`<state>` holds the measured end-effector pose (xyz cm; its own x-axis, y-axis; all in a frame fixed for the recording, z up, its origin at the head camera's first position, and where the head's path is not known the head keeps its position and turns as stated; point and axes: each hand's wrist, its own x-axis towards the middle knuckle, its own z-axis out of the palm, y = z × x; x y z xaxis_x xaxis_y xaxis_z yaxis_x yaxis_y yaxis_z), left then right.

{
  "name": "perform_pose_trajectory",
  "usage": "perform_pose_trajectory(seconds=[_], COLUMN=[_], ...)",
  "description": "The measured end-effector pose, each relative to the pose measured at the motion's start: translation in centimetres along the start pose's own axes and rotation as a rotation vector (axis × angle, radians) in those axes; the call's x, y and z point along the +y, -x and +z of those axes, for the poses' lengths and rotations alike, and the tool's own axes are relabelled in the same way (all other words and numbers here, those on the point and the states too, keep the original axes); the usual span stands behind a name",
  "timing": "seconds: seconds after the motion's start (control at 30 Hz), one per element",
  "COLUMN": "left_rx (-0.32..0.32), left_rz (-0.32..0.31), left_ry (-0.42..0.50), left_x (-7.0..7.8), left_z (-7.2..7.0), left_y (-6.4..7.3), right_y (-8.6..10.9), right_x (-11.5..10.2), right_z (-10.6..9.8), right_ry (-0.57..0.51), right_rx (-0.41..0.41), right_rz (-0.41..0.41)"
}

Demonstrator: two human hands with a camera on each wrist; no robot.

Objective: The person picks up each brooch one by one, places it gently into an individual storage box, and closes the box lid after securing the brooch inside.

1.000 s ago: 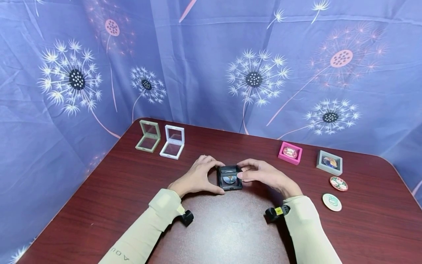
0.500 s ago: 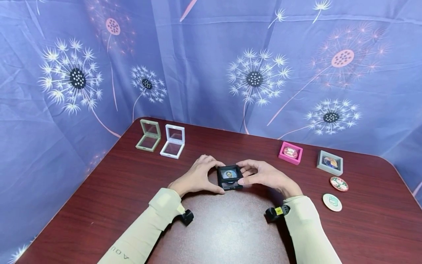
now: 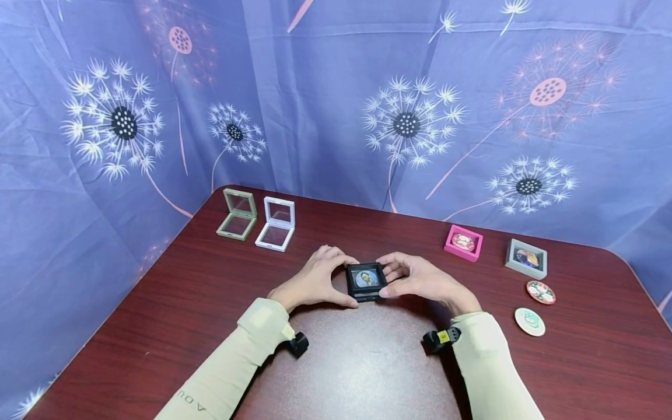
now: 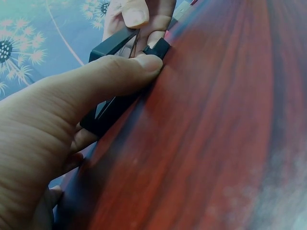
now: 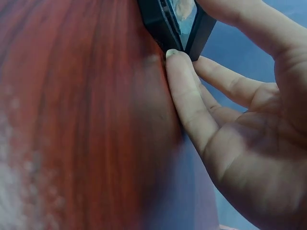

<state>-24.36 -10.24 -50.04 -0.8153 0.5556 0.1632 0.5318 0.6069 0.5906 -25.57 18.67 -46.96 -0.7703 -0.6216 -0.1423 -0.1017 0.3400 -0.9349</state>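
Note:
A small black display case (image 3: 366,280) with clear panes stands on the table between both hands. Through its pane shows a round badge (image 3: 366,278) with a figure on blue. My left hand (image 3: 317,279) grips the case's left side, thumb at the near corner, fingers behind. At the right side my right hand (image 3: 420,281) pinches the lid, its thumb near the front corner. In the left wrist view the lid (image 4: 111,45) slants above the base (image 4: 110,115), with a narrow gap between them. A wedge-shaped gap also shows in the right wrist view.
Open display cases, one green (image 3: 236,214) and one white (image 3: 276,224), stand at the back left. Closed pink (image 3: 463,242) and grey (image 3: 526,259) cases with badges inside lie at the right, near a red patterned badge (image 3: 541,292) and a white badge (image 3: 530,321).
The black case's lid has swung down toward the near side, and my right thumb has moved slightly nearer with it. My left hand has kept its place.

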Motion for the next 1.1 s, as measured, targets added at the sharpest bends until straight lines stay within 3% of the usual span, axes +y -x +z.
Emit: perform_pose_trajectory(seconds=[1.1], left_rx=[-0.002], left_rz=[0.009], left_ry=[-0.011], left_x=[0.05], left_z=[-0.04], left_y=[-0.04], right_y=[0.07], right_x=[-0.24], right_z=[0.92], right_ry=[0.063], right_rx=[0.058], right_rz=[-0.028])
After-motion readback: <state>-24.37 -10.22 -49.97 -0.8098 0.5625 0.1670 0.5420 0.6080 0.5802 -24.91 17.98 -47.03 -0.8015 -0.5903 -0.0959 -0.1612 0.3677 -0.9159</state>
